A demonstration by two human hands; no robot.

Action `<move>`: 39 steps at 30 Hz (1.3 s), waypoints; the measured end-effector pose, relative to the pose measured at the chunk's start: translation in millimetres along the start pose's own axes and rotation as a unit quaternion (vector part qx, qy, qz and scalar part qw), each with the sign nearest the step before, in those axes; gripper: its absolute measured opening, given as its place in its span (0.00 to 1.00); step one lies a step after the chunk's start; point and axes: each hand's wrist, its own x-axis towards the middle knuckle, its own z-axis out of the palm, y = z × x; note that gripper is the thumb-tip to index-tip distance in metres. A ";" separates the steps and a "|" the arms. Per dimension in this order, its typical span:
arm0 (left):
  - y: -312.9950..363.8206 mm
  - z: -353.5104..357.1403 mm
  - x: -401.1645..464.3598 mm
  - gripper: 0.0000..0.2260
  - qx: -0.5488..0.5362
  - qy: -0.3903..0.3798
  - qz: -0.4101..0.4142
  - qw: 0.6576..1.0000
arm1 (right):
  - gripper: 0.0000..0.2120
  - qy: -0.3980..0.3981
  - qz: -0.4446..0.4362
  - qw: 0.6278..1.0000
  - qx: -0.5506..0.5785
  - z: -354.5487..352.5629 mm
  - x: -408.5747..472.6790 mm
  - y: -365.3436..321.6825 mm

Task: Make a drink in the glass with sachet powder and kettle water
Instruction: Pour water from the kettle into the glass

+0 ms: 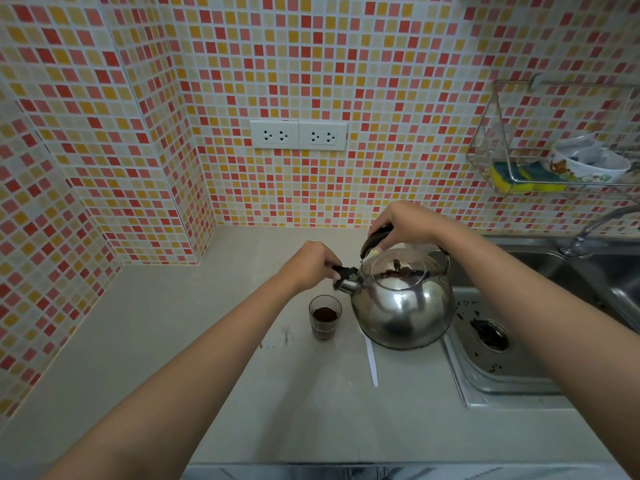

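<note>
Both forearms reach in from bottom; my left hand (311, 263) pinches the black spout cap (344, 271), right hand (403, 223) grips the kettle (403, 303) handle. Glass (325, 317), frame centre, holds dark powder. No readable labels. Bowl (588, 164) and 2 sponges in upper-right rack (498, 140).

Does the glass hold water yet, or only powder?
Only powder, it seems: the glass shows a dark heap at its bottom, no liquid level visible.

one kettle (403, 303), one glass (325, 317), two sockets (298, 134)
</note>
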 end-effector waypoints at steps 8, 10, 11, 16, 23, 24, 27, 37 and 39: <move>15.1 -15.8 34.0 0.15 -0.070 0.052 -0.004 0.996 | 0.11 0.057 0.022 0.997 0.049 -20.5 5.2 34.6; 18.2 -19.4 46.8 0.15 -0.070 0.053 -0.011 0.996 | 0.11 0.072 0.031 0.994 0.070 -21.6 9.9 45.5; 19.6 -20.4 53.9 0.15 -0.072 0.051 -0.016 0.996 | 0.13 0.081 0.035 0.993 0.079 -20.8 13.4 51.0; 21.3 -16.7 86.2 0.16 -0.061 0.049 -0.059 0.995 | 0.16 0.108 0.068 0.985 0.119 -5.7 39.0 77.2; 13.5 -1.7 122.0 0.16 -0.051 0.052 -0.110 0.991 | 0.16 0.120 0.082 0.974 0.173 18.0 71.3 103.0; 11.8 1.2 126.3 0.16 -0.048 0.052 -0.116 0.991 | 0.15 0.120 0.081 0.974 0.174 20.6 75.0 106.0; 5.3 9.2 138.1 0.16 -0.040 0.048 -0.132 0.989 | 0.14 0.099 0.080 0.977 0.172 26.0 86.2 113.2; -14.4 28.5 159.3 0.15 -0.060 0.050 -0.173 0.982 | 0.18 0.087 0.101 0.976 0.174 35.7 108.6 118.5; -15.9 30.3 162.5 0.15 -0.063 0.050 -0.174 0.981 | 0.18 0.077 0.101 0.977 0.169 34.0 109.8 119.1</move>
